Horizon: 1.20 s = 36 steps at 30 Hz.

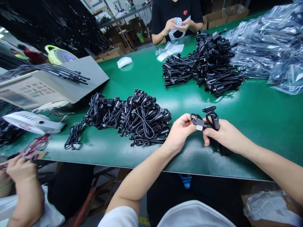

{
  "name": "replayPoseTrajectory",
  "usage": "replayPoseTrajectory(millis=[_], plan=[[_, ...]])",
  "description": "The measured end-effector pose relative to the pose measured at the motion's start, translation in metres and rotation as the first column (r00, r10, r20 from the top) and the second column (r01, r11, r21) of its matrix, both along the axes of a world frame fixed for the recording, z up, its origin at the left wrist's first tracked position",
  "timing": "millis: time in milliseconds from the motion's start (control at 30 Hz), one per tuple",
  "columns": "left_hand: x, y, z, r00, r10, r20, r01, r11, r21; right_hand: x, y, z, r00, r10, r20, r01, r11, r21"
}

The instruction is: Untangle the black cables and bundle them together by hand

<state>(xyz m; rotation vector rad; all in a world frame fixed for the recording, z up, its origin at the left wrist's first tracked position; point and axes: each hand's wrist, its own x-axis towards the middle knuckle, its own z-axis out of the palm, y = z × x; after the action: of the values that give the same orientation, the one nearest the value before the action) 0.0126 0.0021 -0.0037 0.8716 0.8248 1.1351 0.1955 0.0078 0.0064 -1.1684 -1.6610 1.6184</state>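
Over the front of the green table, both my hands are closed on a bundled black USB cable (214, 119). My left hand (181, 130) pinches the cable near its USB plug, whose metal end points down between the hands. Looped cable is wrapped in the fingers of my right hand (223, 134), and a small black tab sticks up above it. More dark cable shows beneath the right hand, partly hidden. Left of my hands lies a long heap of bundled black cables (144, 119), close to my left wrist.
Another cable pile (208, 63) lies farther back, beside clear plastic bags (267, 47) at right. A co-worker's hands (178, 25) hold something white across the table (132, 82). At left are a tilted machine (35, 88), a white fan (35, 121) and another co-worker's hand (22, 168).
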Motion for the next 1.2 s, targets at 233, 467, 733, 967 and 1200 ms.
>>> replayPoseTrajectory(millis=[233, 467, 733, 967, 1200], plan=[[-0.002, 0.001, -0.001, 0.995, -0.102, 0.008, 0.102, 0.995, 0.004, -0.007, -0.003, -0.004, 0.958, -0.174, -0.23, 0.112, 0.959, -0.261], [-0.003, 0.001, -0.003, 0.995, -0.077, -0.064, 0.077, 0.997, -0.006, -0.005, -0.002, -0.004, 0.962, -0.172, -0.214, 0.107, 0.953, -0.284], [-0.009, 0.001, 0.003, 0.897, 0.126, -0.424, 0.08, 0.896, 0.437, 0.0, -0.001, 0.001, 0.951, -0.191, 0.244, 0.133, 0.963, 0.234], [-0.004, -0.005, 0.0, 0.908, 0.201, -0.368, -0.014, 0.892, 0.452, -0.001, -0.008, -0.001, 0.919, -0.238, 0.314, 0.013, 0.815, 0.58], [-0.003, -0.007, 0.004, 0.756, 0.294, -0.584, 0.148, 0.793, 0.591, 0.0, -0.01, -0.011, 0.791, -0.39, 0.471, -0.225, 0.53, 0.817]])
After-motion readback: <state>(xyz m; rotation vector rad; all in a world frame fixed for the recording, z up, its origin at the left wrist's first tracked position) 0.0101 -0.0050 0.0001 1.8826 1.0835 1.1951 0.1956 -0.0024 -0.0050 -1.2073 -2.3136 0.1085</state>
